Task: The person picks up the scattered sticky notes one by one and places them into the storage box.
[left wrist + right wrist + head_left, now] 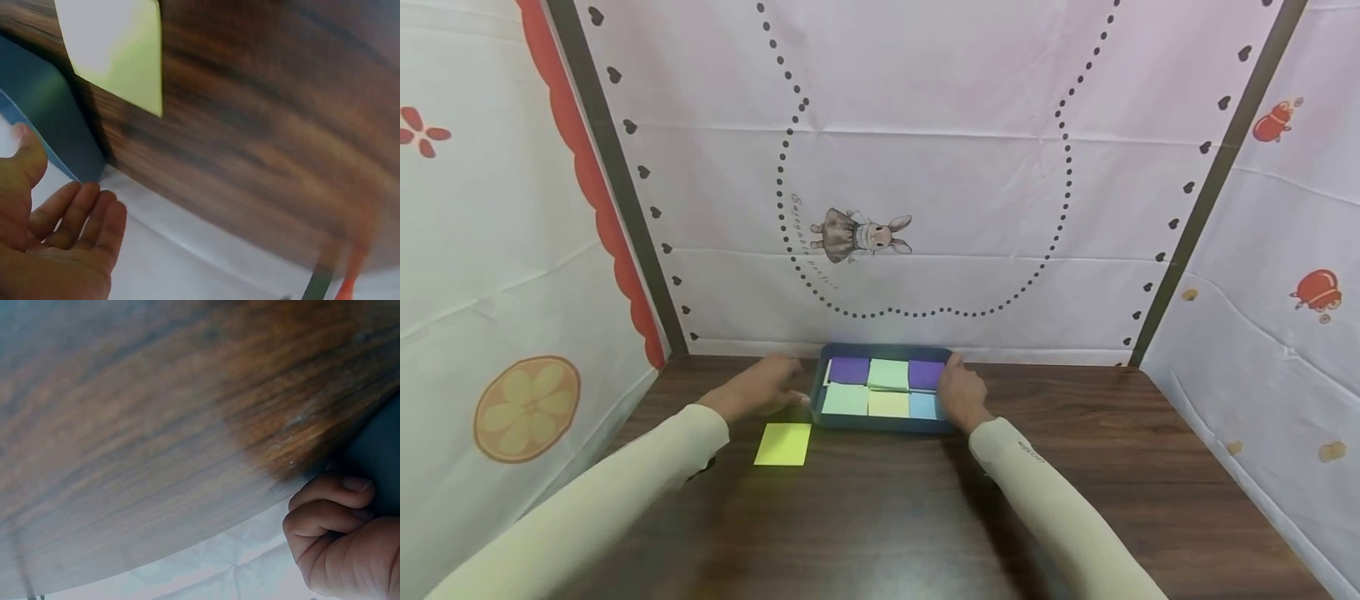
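Observation:
A dark blue tray (880, 425) stands on the table near the back cloth. Several sticky notes lie inside it in two rows: purple, pale green, pale yellow and light blue. My right hand (962, 393) grips the tray's right end; in the right wrist view its curled fingers (331, 500) lie against the tray's dark wall (381, 450). Beside the left end is my left hand (767, 385); the left wrist view shows its fingers (94, 212) extended and apart from the tray (53, 106), the thumb close to the rim. A yellow sticky note (783, 444) lies flat nearby.
The brown wooden table (880, 508) runs up to a white patterned cloth (940, 200) hanging behind the tray. More cloth walls, on the left (490, 275) and on the right (1262, 333), close in the sides.

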A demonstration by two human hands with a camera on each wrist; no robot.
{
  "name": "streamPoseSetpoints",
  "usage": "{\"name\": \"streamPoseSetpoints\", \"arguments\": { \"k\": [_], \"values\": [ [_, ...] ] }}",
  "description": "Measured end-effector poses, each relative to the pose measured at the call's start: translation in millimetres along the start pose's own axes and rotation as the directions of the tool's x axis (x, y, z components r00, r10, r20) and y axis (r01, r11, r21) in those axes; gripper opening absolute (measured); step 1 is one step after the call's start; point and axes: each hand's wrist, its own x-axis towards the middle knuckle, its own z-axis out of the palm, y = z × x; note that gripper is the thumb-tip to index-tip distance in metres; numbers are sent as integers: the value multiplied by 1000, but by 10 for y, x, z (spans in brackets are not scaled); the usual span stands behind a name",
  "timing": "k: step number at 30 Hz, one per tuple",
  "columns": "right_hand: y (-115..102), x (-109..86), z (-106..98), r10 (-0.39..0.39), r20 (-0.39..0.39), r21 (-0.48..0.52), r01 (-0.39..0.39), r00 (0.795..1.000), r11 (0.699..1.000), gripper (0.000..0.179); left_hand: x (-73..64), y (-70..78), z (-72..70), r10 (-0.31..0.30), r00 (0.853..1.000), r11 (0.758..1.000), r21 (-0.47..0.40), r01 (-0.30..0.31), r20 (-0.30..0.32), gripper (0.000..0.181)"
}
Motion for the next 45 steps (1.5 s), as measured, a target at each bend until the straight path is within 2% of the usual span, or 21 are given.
{"name": "streamPoseSetpoints", "arguments": {
  "k": [4, 6, 10, 16, 19, 25, 29, 33, 38, 42, 45],
  "values": [
    [-18, -59, -99, 2, -18, -11, -3, 1000, 1000, 35, -41, -9, 53, -92, 993, 992, -79, 97, 71, 75],
    [-32, -96, -151, 3, -33, -15, -4, 999, 1000, 34, -58, -15, 88, -106, 989, 987, -108, 117, 104, 74],
    [-53, -131, -225, 4, -27, -6, -4, 1000, 1000, 34, -93, 4, 117, -86, 982, 988, -115, 106, 167, 69],
    [-53, -96, -229, 4, -27, -8, -4, 1000, 1000, 33, -139, 50, 89, -2, 962, 1000, -11, 6, 272, 79],
    [-37, -40, -177, 9, -23, -22, -9, 1000, 1000, 31, -153, 42, 98, 7, 965, 1000, -17, -3, 261, 80],
    [-18, 49, -109, 29, 33, 4, -29, 999, 1000, 29, -175, 8, 122, -17, 969, 997, -74, 36, 247, 89],
    [-51, 9, -152, 32, 29, 6, -32, 999, 999, 32, -185, -1, 112, -36, 967, 991, -113, 66, 252, 101],
    [-89, -60, -219, 23, -1, -21, -23, 1000, 1000, 34, -177, -16, 102, -56, 966, 994, -78, 78, 252, 104],
    [-95, -89, -233, 28, -2, -14, -28, 1000, 999, 32, -166, -21, 68, -59, 966, 998, -9, 63, 252, 93],
    [-113, -124, -244, 33, 9, 9, -33, 999, 999, 29, -172, -21, 23, -41, 967, 998, -37, 52, 251, 75],
    [-123, -149, -241, 32, 13, 21, -33, 999, 999, 29, -171, -21, -36, -25, 970, 996, -75, 44, 241, 49]
  ]
}}
